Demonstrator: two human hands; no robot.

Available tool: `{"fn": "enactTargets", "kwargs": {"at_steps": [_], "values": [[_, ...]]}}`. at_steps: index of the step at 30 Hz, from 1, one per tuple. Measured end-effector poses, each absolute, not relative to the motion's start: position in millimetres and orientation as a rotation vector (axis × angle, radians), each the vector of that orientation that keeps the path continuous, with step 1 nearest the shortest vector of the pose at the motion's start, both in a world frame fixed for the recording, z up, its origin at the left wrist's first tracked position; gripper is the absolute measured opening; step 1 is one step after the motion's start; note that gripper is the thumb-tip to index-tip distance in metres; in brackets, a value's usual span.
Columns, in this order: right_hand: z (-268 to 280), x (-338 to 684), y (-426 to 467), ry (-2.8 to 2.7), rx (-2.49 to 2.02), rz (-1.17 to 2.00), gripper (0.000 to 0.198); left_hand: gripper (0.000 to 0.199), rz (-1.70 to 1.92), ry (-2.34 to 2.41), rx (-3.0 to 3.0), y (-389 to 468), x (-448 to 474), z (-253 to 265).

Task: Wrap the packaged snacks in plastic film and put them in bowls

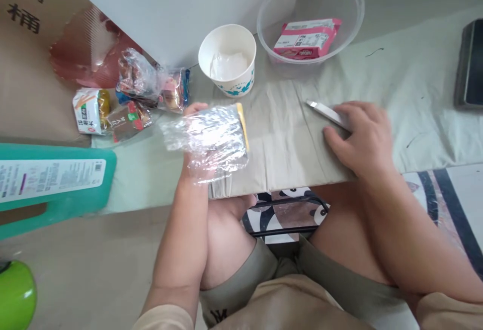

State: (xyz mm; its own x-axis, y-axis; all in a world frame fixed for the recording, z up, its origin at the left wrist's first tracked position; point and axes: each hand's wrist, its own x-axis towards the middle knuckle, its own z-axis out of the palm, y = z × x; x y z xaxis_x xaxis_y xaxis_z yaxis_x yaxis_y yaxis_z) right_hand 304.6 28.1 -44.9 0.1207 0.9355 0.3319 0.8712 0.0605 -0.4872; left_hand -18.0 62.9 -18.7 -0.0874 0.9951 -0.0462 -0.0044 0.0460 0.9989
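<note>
My left hand is closed round a flat rectangular pack in crinkled clear plastic film with a yellow strip along its right edge. The film hides most of those fingers. The loose end of the wrap sticks out to the left. Over at the right, my right hand rests on the table with its fingers round the rear of a white utility knife, whose tip points to the upper left. Just beyond the pack stands a white paper cup with blue leaf prints and something clear inside.
A clear round tub holds a pink wafer packet. Several wrapped snacks lie at the left by a cardboard box and a white board. A green container is at the left edge, a dark device far right.
</note>
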Motion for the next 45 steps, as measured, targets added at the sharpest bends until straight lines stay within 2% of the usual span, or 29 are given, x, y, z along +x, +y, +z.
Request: {"fn": "enactTargets", "kwargs": {"at_steps": [5, 9, 12, 16, 22, 27, 32, 34, 38, 42, 45], "values": [[-42, 297, 25, -1.59, -1.785, 0.179, 0.016, 0.059, 1.152, 1.037, 1.01, 61, 3, -20], [-27, 272, 13, -1.444, -1.428, 0.552, 0.005, 0.056, 1.012, 1.03, 1.042, 60, 21, -22], [-19, 250, 11, -1.495, -1.275, 0.755, 0.024, 0.056, 0.916, 1.026, 1.158, 55, 36, -22], [-22, 234, 16, -1.428, -1.376, 0.724, 0.036, 0.056, 0.87, 0.978, 1.272, 45, 48, -23], [-31, 225, 21, -1.359, -1.521, 0.521, 0.039, 0.062, 0.822, 0.876, 1.242, 42, 48, -22], [-34, 219, 27, -1.434, -1.527, 0.53, 0.039, 0.037, 0.884, 1.149, 1.314, 47, 50, -23], [-36, 221, 28, -1.435, -1.388, 0.623, 0.028, 0.028, 0.939, 1.107, 1.21, 54, 44, -25], [-37, 223, 28, -1.389, -1.298, 0.658, 0.031, 0.03, 0.955, 1.058, 1.183, 57, 40, -26], [-38, 229, 29, -1.377, -1.23, 0.803, 0.045, 0.049, 1.011, 1.033, 1.16, 61, 35, -28], [-37, 234, 29, -1.451, -1.219, 0.967, 0.063, 0.053, 1.05, 1.021, 1.215, 62, 35, -29], [-36, 235, 29, -1.501, -1.227, 1.019, 0.065, 0.058, 1.038, 0.976, 1.292, 61, 37, -31]]}}
